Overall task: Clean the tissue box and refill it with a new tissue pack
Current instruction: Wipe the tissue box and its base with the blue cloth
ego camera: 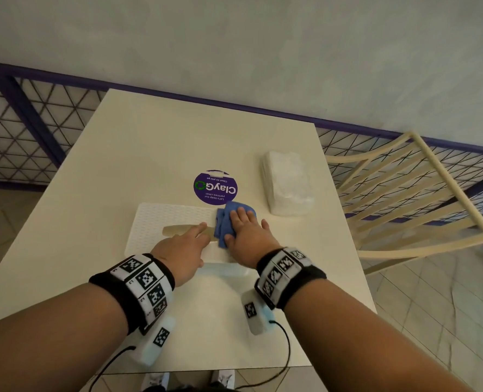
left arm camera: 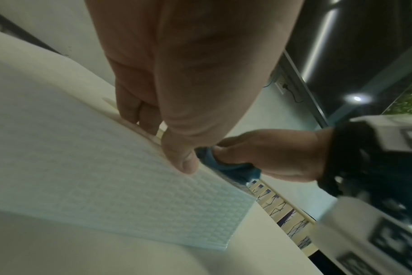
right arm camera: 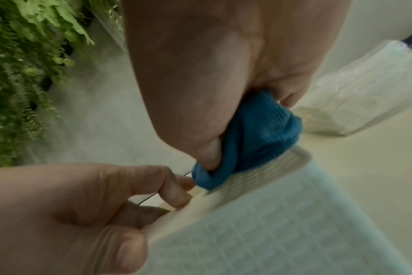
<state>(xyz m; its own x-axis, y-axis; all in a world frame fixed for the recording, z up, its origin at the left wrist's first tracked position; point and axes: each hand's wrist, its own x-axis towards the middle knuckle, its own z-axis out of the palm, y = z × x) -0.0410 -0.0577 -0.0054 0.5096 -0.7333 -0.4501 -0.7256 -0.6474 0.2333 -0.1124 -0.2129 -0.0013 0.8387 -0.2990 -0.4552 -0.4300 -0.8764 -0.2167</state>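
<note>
Fingers (ego camera: 200, 229) of the left hand (ego camera: 182, 251) grip the tissue box (ego camera: 164, 219) steady, so the right hand (ego camera: 246, 230), holding the cloth (ego camera: 222, 220), should rub every bump.

Left hand (ego camera: 182, 250), right hand (ego camera: 246, 230) palm-down.

On the desk (ego camera: 155, 148), centre-near: the tissue box (ego camera: 175, 219), a cloth (ego camera: 222, 222) on its right end. A sticker (ego camera: 215, 187) lies just behind the box. The tissue pack (ego camera: 287, 185) sits far right; a chair (ego camera: 421, 250) stands right of the desk.
</note>
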